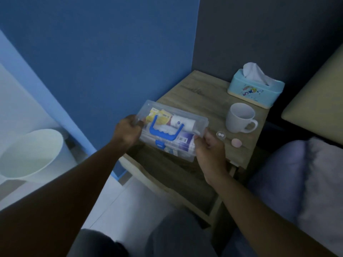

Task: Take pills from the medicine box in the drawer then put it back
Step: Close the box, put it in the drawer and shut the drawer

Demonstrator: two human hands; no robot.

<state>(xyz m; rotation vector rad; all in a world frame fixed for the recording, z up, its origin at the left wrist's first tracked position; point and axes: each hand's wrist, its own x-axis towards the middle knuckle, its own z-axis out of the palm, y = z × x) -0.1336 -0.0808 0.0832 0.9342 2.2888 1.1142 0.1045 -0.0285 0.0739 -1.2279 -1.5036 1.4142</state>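
A clear plastic medicine box (185,127) with a blue handle and blue latch is held in the air between both hands, above the open drawer (178,184) of the wooden nightstand. Its lid is closed, and packets and tubes show through it. My left hand (128,132) grips its left end. My right hand (209,147) grips its right end. On the nightstand top, a small clear dish (220,135) holds two white pills.
The nightstand top (202,97) also carries a white mug (240,117), a light-blue tissue box (256,88) and a small pink round thing (236,142). A white bin (31,154) stands on the floor at left. A blue wall lies behind; bedding and a pillow (306,182) at right.
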